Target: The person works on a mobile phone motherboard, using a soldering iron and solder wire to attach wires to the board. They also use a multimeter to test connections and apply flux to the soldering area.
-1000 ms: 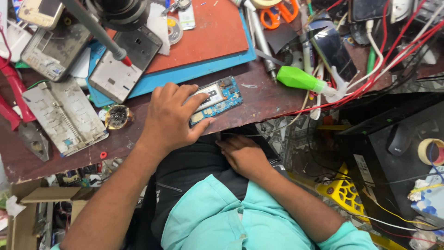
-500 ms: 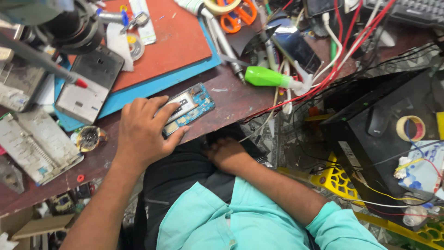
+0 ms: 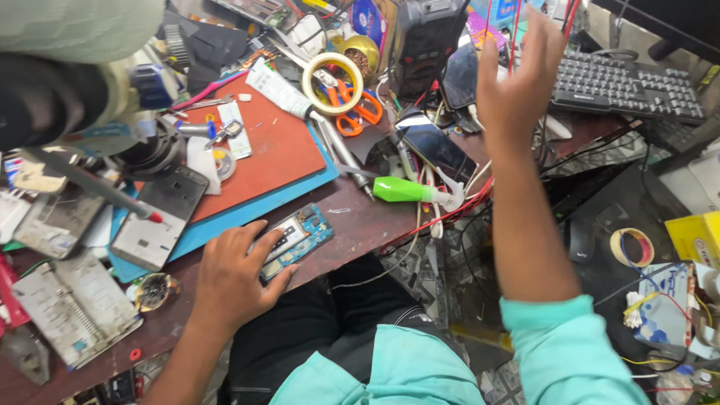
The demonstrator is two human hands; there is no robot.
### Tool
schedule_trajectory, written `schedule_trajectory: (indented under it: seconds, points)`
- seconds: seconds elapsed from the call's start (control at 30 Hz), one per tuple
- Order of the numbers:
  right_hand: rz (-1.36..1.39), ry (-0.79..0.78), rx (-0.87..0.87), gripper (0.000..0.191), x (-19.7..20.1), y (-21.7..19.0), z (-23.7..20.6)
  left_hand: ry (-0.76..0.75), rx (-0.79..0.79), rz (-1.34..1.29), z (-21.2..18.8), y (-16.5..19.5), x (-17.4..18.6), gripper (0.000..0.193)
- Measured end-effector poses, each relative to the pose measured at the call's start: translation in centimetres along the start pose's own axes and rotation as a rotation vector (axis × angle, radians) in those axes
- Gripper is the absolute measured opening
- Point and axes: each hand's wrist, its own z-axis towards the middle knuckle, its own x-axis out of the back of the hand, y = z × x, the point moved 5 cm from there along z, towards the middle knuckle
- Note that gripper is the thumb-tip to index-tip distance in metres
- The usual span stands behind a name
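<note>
The left hand (image 3: 236,277) lies flat with fingers spread on the opened blue-framed phone with bare circuit board (image 3: 296,240) at the brown desk's (image 3: 360,225) near edge, hiding its lower end. Beyond, the right hand (image 3: 521,71), earlier down at the lap, has risen, open-fingered and empty, before the black keyboard (image 3: 626,82).

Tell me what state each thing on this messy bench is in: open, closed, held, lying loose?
Opened phone: back off, blue circuit board exposed, lying flat at the desk edge.
Left hand: resting on the opened phone, fingers on it.
Right hand: raised, open, holding nothing.
Orange scissors: lying closed.
Tape roll: lying flat.
Dark phone: screen off.
Green-handled tool: lying loose.
</note>
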Motion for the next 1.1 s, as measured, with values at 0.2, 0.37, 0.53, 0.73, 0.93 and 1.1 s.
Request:
schedule_trajectory:
  seconds: [0.2, 0.37, 0.53, 0.73, 0.93, 1.1]
  points:
    - [0.754, -0.696, -0.991, 0.029, -7.9, 6.8, -3.6, -0.008, 0.004, -0.019, -0.5, -0.7, -0.4, 0.058]
    - [0.327, -0.797, -0.693, 0.023, -3.2, 7.1, -5.9, 0.000, 0.001, -0.046, 0.0, -0.6, 0.1, 0.059]
    - [0.713, -0.663, -0.862, 0.029, 1.0, 6.7, -3.9, 0.155, -0.033, 0.007, 0.5, 1.4, 1.6, 0.052]
    - [1.360, -0.685, -1.258, 0.037, 4.1, 4.2, 1.4, 0.260, -0.171, -0.233, 4.0, 9.4, 1.4, 0.044]
    - [1.823, -0.770, -1.373, 0.029, 2.5, 0.6, 3.4, 0.252, -0.068, -0.813, 15.9, 17.6, -4.1, 0.073]
    - [1.797, -0.614, -1.322, 0.025, 3.1, 2.6, 3.4, -0.167, 0.052, -1.211, 17.4, 19.5, -11.8, 0.025]
